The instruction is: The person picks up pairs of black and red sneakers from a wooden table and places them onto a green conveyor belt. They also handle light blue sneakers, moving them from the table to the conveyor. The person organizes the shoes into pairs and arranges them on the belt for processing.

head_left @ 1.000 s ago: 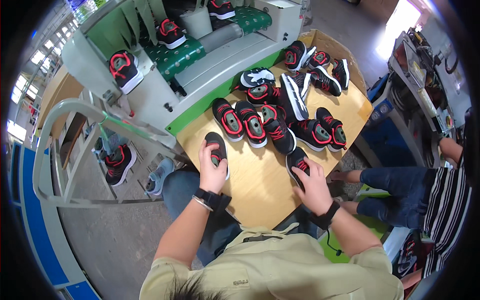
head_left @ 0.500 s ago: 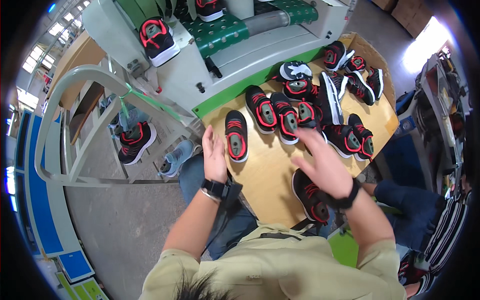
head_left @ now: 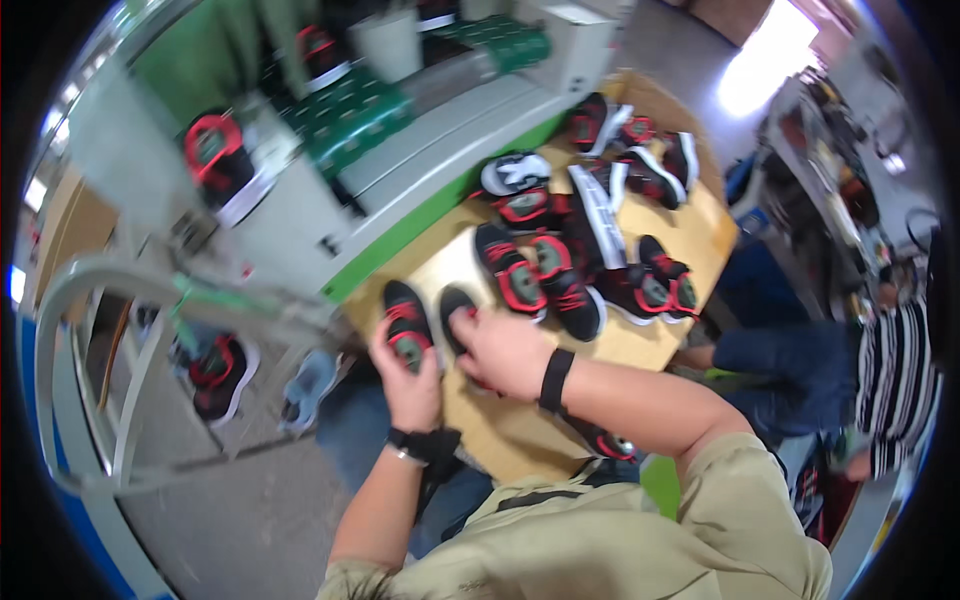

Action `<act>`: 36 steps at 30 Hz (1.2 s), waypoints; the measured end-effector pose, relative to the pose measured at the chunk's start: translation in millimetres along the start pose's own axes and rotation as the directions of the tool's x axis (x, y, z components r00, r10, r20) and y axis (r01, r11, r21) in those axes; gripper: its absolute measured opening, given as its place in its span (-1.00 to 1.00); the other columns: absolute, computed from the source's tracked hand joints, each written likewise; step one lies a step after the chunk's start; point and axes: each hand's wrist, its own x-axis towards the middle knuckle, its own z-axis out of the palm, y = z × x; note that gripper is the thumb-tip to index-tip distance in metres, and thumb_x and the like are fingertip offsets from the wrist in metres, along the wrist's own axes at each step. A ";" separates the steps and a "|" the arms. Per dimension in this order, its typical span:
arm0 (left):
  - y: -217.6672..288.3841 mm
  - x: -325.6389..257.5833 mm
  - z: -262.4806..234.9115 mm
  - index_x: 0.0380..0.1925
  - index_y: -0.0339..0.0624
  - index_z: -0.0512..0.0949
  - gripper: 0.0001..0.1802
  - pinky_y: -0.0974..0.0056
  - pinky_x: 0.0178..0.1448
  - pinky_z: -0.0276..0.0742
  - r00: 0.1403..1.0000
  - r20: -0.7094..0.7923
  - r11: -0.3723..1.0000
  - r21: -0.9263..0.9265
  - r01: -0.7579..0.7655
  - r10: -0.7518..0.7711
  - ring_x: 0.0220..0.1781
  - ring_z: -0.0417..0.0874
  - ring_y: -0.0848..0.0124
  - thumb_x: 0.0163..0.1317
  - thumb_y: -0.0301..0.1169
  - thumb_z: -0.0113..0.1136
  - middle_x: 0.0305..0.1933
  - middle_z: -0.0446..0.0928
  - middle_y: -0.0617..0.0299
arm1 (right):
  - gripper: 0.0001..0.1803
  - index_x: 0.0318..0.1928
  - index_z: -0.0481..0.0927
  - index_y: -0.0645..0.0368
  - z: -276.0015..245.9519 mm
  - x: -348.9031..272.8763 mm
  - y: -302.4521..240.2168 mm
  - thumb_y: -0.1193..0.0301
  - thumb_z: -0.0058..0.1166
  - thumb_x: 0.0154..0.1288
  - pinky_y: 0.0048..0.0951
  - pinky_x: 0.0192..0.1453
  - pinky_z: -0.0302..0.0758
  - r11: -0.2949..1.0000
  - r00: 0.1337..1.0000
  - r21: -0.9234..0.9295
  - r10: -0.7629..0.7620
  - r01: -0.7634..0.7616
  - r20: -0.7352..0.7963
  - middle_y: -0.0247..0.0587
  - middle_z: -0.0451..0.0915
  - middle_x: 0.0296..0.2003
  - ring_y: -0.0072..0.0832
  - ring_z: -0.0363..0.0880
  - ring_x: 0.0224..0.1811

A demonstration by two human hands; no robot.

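Note:
A black sneaker with red laces and red collar (head_left: 405, 318) stands on the light wooden table (head_left: 462, 425), toe pointing away from me. My left hand (head_left: 408, 382) is closed round its heel end, thumb and fingers on opposite sides. Just to its right, a second black sneaker (head_left: 452, 300) stands alongside, mostly hidden beneath my right hand (head_left: 508, 352), whose fingers are closed on it. A matching sneaker (head_left: 510, 272) is right of that hand. Beside it another sneaker (head_left: 570, 290) has its toe toward me. Part of one more sneaker (head_left: 612, 445) shows below my right forearm.
Several more sneakers (head_left: 600, 215) crowd the table's far right, some on their sides. Behind the table stands a machine with a perforated green belt (head_left: 360, 120), with sneakers on it. A metal-framed rack (head_left: 100, 400) is at left. A person in striped sleeves (head_left: 893, 370) sits at right.
My view has swung. My right hand has moved left from the sneaker group, and a sneaker now stands under it beside the leftmost one. My left hand has closed on that leftmost sneaker.

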 end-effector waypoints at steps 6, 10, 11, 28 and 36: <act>13.0 5.6 -7.5 0.47 -0.34 0.08 -0.17 0.11 0.56 0.20 0.999 0.040 0.987 0.163 0.009 -0.015 0.47 0.33 0.05 0.24 -0.56 0.26 0.44 0.22 -0.15 | -0.44 0.08 0.59 0.25 -105.3 -11.5 77.1 0.06 0.33 0.29 -0.03 0.15 0.57 0.994 0.892 0.083 0.103 -0.074 -0.441 0.16 0.60 -0.06 0.09 0.56 0.11; 7.3 22.0 -2.7 0.49 -0.38 0.06 -0.12 0.08 0.62 0.12 0.993 0.115 0.976 0.211 -0.056 0.032 0.52 0.25 0.01 0.22 -0.53 0.29 0.48 0.18 -0.19 | 0.05 0.50 0.14 0.12 -90.1 -17.8 172.7 0.14 0.51 0.12 0.00 0.32 0.51 0.907 0.880 0.065 0.420 -0.417 -0.221 0.37 0.54 0.13 0.23 0.56 0.20; 2.8 25.8 -6.7 0.50 -0.31 0.06 -0.12 0.09 0.56 0.23 0.990 0.125 0.959 0.268 -0.091 0.059 0.46 0.34 0.06 0.26 -0.47 0.32 0.43 0.25 -0.16 | 0.02 0.50 0.14 0.09 -92.1 -22.1 177.5 0.21 0.47 0.14 -0.01 0.31 0.52 0.923 0.881 0.190 0.379 -0.335 -0.282 0.37 0.56 0.11 0.22 0.58 0.19; 107.4 103.2 189.3 0.25 0.11 0.48 -0.22 -0.36 0.63 0.02 0.150 0.988 0.105 0.153 -0.983 -0.033 0.53 0.36 0.17 -0.06 -0.49 0.52 0.34 0.51 0.33 | 0.23 0.64 -0.16 0.20 4.7 -230.5 100.0 0.11 0.46 0.25 -0.13 0.66 0.08 0.648 0.844 0.712 0.516 -0.271 -0.148 0.32 0.00 0.54 0.07 0.05 0.62; 188.5 88.0 116.0 -0.10 -0.14 0.54 -0.45 -0.21 0.50 0.30 0.297 0.896 0.124 0.270 -0.955 0.329 0.19 0.58 0.01 -0.13 -0.39 0.58 -0.03 0.53 0.05 | 0.08 0.54 0.08 0.08 -5.2 -205.4 120.0 0.24 0.52 0.15 -0.18 0.46 0.37 0.363 0.805 0.909 0.591 -0.204 -0.055 0.17 0.46 0.25 -0.09 0.49 0.32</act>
